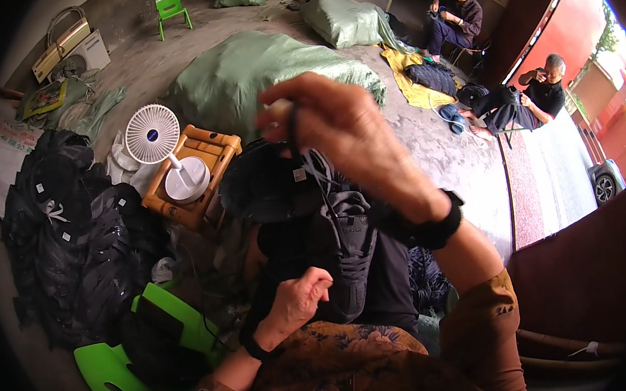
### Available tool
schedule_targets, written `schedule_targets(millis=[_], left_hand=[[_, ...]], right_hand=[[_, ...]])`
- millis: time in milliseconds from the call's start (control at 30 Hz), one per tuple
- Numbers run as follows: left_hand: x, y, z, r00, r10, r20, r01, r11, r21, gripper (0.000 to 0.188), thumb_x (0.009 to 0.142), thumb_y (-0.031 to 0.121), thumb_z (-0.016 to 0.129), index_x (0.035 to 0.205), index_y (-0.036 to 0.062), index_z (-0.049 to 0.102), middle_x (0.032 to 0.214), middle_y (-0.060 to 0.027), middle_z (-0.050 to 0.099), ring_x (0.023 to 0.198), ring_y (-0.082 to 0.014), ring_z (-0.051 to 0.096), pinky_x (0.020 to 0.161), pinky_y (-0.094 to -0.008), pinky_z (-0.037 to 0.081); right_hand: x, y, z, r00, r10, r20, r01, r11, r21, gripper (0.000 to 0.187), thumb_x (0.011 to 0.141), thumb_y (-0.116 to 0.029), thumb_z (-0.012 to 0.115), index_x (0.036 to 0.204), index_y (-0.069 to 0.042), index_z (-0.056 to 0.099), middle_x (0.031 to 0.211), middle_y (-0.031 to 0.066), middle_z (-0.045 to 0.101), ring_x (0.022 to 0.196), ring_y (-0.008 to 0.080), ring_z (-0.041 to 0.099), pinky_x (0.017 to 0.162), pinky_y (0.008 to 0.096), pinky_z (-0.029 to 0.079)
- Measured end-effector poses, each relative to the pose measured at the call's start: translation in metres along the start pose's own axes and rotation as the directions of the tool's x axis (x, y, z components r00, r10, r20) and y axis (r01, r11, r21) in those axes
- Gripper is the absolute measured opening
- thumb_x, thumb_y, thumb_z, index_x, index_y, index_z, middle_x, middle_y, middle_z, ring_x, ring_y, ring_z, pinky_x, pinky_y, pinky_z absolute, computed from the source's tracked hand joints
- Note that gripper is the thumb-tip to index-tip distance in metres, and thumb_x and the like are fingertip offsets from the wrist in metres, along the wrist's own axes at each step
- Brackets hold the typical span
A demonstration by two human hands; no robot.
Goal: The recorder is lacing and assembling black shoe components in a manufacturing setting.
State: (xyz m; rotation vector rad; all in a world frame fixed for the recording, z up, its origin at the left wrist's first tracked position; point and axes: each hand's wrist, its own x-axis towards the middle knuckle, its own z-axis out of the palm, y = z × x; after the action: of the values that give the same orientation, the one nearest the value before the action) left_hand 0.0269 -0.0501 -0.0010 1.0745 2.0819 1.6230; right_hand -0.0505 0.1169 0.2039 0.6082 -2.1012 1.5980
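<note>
A dark grey lace-up shoe [352, 255] lies on my lap, its toe toward me and its laces [321, 182] rising from the upper part. My right hand [340, 123] is raised above and beyond it, somewhat blurred. Its fingers are pinched on a dark shoelace, which hangs down toward the shoe. Beside the shoe's left edge, my left hand [297, 305] is curled closed; whatever its fingers may hold is hidden. Just past my knees sits a black, rounded pile of shoe pieces [264, 184] with a small white label.
On the left lies a heap of black shoes [81, 236], with a green plastic chair [126, 390] nearer me. A white fan [152, 134] stands on a bamboo stool [202, 145]. Large green sacks [244, 72] lie ahead. Two people [537, 97] sit at the right.
</note>
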Motion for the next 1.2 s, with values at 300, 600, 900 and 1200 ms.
schedule_targets(millis=[300, 600, 900, 1200], left_hand=[[0.007, 0.003, 0.003, 0.993, 0.107, -0.044, -0.105, 0.993, 0.054, 0.006, 0.089, 0.004, 0.065, 0.095, 0.0037, 0.063, 0.08, -0.0098, 0.068, 0.065, -0.0209, 0.066, 0.059, -0.0314, 0.052], [0.075, 0.011, 0.013, 0.907, 0.418, 0.055, -0.384, 0.766, 0.515, 0.012, 0.082, 0.008, 0.069, 0.092, 0.01, 0.062, 0.093, 0.0001, 0.063, 0.089, -0.0184, 0.061, 0.08, -0.0348, 0.038], [0.065, 0.019, 0.013, 0.924, 0.364, 0.121, -0.323, 0.566, 0.758, 0.006, 0.08, 0.006, 0.061, 0.08, 0.0116, 0.057, 0.08, -0.0009, 0.053, 0.081, -0.0177, 0.054, 0.073, -0.0354, 0.036], [0.074, 0.034, 0.01, 0.877, 0.332, 0.347, -0.464, 0.4, 0.79, 0.005, 0.078, 0.01, 0.062, 0.076, 0.0112, 0.057, 0.08, -0.0035, 0.052, 0.083, -0.0179, 0.054, 0.077, -0.0384, 0.037]], right_hand=[[-0.073, 0.054, -0.035, 0.967, 0.244, 0.073, -0.14, 0.749, -0.647, 0.02, 0.09, -0.022, 0.063, 0.107, -0.012, 0.066, 0.064, 0.01, 0.064, 0.058, 0.0292, 0.065, 0.052, 0.0368, 0.05], [-0.195, 0.121, -0.051, 0.96, 0.28, -0.011, -0.233, 0.777, -0.584, 0.029, 0.088, -0.028, 0.068, 0.107, -0.007, 0.069, 0.09, 0.01, 0.064, 0.085, 0.0254, 0.055, 0.082, 0.0366, 0.04], [-0.214, 0.118, -0.07, 0.822, 0.563, -0.078, -0.556, 0.825, 0.102, 0.03, 0.09, -0.025, 0.068, 0.104, 0.0, 0.068, 0.094, 0.0054, 0.066, 0.092, 0.0143, 0.06, 0.085, 0.0289, 0.045], [-0.211, 0.114, -0.065, 0.856, 0.51, -0.089, -0.513, 0.858, -0.016, 0.03, 0.09, -0.026, 0.067, 0.106, -0.001, 0.068, 0.094, 0.0073, 0.066, 0.093, 0.0172, 0.061, 0.085, 0.0307, 0.046]])
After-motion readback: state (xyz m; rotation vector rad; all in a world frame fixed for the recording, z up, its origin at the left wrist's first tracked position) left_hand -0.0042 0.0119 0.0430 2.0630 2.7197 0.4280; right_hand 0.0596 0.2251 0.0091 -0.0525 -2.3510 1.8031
